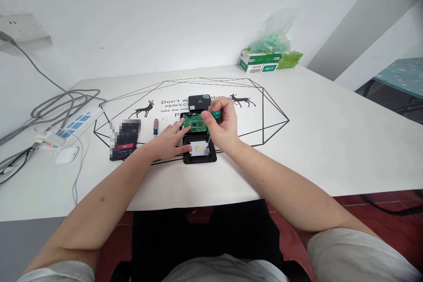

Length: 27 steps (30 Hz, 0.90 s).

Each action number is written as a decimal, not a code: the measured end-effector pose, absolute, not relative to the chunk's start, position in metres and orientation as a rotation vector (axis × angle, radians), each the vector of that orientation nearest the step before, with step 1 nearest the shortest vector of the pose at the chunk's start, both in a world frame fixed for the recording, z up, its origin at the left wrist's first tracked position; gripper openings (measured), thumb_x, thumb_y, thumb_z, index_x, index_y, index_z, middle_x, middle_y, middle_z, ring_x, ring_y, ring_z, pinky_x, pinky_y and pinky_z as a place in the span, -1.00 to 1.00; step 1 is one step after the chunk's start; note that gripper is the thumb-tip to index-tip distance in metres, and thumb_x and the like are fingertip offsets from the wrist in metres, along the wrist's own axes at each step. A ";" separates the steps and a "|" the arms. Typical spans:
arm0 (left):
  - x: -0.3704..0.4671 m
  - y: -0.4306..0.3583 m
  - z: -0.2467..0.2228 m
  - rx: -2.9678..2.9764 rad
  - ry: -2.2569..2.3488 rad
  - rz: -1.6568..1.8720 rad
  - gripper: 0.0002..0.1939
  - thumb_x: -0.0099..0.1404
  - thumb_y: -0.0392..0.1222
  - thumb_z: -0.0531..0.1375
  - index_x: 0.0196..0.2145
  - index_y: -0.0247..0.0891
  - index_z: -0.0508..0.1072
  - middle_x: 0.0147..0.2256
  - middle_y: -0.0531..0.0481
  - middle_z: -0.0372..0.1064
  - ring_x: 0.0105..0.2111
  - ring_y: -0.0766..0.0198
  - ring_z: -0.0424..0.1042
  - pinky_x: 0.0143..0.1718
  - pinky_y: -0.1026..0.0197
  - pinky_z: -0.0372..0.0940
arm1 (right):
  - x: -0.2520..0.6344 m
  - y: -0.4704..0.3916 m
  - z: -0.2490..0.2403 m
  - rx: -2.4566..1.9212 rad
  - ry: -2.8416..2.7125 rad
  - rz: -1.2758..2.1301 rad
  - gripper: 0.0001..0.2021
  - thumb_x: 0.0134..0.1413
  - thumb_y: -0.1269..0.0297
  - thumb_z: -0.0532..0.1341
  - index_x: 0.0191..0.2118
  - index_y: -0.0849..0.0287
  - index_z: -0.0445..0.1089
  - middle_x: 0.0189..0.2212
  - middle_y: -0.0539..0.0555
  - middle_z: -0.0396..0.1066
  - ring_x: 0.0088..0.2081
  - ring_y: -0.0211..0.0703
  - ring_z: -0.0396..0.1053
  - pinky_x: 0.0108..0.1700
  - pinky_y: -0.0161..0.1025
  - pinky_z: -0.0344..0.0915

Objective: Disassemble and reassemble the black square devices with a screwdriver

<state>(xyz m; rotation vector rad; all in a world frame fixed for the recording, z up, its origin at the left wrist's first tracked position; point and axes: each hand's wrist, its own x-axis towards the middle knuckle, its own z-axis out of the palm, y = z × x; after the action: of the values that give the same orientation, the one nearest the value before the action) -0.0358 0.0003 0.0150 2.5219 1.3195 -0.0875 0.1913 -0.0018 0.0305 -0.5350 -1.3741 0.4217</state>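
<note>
My right hand (223, 125) is closed round the green handle of a screwdriver (216, 115). Its shaft points down to the right side of a black tray-like cover (200, 159) with a white plate (199, 148) in it. My left hand (170, 141) lies with fingers spread, its thumb on the plate's left edge and its fingertips on the left part of a green circuit board (195, 123). Behind the board is a black square case (199, 102) with small labels. A second screwdriver (156, 127) lies left of the board.
A phone (125, 139) lies left of my left hand. Farther left are a white earphone case (67, 155), a power strip (76, 124) and coiled grey cables (62, 99). Green and white boxes (260, 58) with a plastic bag on top stand at the back right.
</note>
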 end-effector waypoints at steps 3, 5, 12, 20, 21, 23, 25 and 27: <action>-0.036 0.001 0.014 2.523 1.319 -0.081 0.02 0.51 0.57 -0.04 0.65 -0.10 -0.07 0.64 -0.12 -0.53 0.61 -0.35 -0.27 0.57 -0.31 -0.13 | 0.191 -0.002 0.029 -0.568 -1.362 0.410 -0.62 0.33 -0.14 0.35 -0.20 0.00 0.24 -0.30 -0.06 0.23 -0.30 -0.19 0.25 -0.22 -0.14 0.31; -0.037 0.001 0.014 2.528 1.317 -0.082 0.02 0.51 0.57 -0.04 0.65 -0.09 -0.06 0.64 -0.11 -0.53 0.61 -0.35 -0.27 0.57 -0.31 -0.14 | 0.194 -0.003 0.029 -0.549 -1.377 0.405 -0.66 0.38 -0.15 0.29 -0.17 0.00 0.31 -0.28 -0.02 0.30 -0.26 -0.15 0.31 -0.19 -0.10 0.34; -0.035 0.001 0.014 2.508 1.332 -0.109 0.05 0.51 0.58 -0.06 0.66 -0.14 -0.10 0.64 -0.13 -0.57 0.62 -0.32 -0.31 0.58 -0.28 -0.19 | 0.202 -0.006 0.033 -0.503 -1.551 0.341 -0.74 0.50 -0.02 0.16 -0.07 -0.02 0.51 -0.23 0.06 0.41 -0.16 -0.05 0.40 -0.12 0.01 0.39; -0.035 0.000 0.017 2.502 1.318 -0.108 0.02 0.52 0.55 -0.02 0.65 -0.13 -0.08 0.63 -0.15 -0.58 0.62 -0.30 -0.33 0.58 -0.30 -0.18 | 0.187 -0.004 0.022 -0.515 -1.315 0.402 -0.73 0.32 -0.01 0.39 -0.12 -0.02 0.37 -0.13 0.02 0.32 -0.22 -0.16 0.40 -0.17 -0.05 0.47; -0.035 0.000 0.016 2.509 1.312 -0.100 0.02 0.52 0.55 -0.03 0.65 -0.13 -0.09 0.63 -0.15 -0.57 0.62 -0.29 -0.33 0.58 -0.30 -0.19 | 0.185 -0.005 0.021 -0.510 -1.308 0.463 -0.73 0.33 -0.02 0.39 -0.10 -0.03 0.36 -0.09 0.03 0.36 -0.26 -0.20 0.42 -0.24 -0.10 0.49; -0.036 0.001 0.014 2.523 1.301 -0.088 0.03 0.52 0.55 -0.03 0.66 -0.13 -0.11 0.63 -0.15 -0.57 0.62 -0.29 -0.33 0.58 -0.29 -0.20 | 0.183 -0.008 0.021 -0.509 -1.294 0.566 -0.74 0.35 -0.02 0.37 -0.06 -0.03 0.38 -0.03 0.04 0.45 -0.32 -0.26 0.48 -0.38 -0.19 0.49; -0.037 0.002 0.013 2.527 1.303 -0.083 0.03 0.52 0.56 -0.04 0.66 -0.12 -0.10 0.64 -0.15 -0.57 0.62 -0.31 -0.33 0.58 -0.30 -0.20 | 0.184 -0.011 0.023 -0.514 -1.269 0.613 -0.76 0.37 -0.02 0.37 -0.06 -0.01 0.45 -0.06 0.05 0.54 -0.33 -0.26 0.54 -0.42 -0.24 0.51; -0.036 0.002 0.013 2.521 1.312 -0.083 0.04 0.51 0.57 -0.03 0.65 -0.13 -0.08 0.64 -0.14 -0.54 0.62 -0.34 -0.31 0.57 -0.30 -0.18 | 0.187 -0.013 0.024 -0.497 -1.259 0.657 -0.74 0.39 -0.06 0.34 -0.07 0.01 0.52 -0.06 0.07 0.60 -0.30 -0.22 0.59 -0.39 -0.21 0.56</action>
<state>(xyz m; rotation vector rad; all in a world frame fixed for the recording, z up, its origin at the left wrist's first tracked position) -0.0365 0.0017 0.0127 2.5208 1.3125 -0.0830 0.1872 -0.0126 0.0244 -0.4970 -1.2589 0.6567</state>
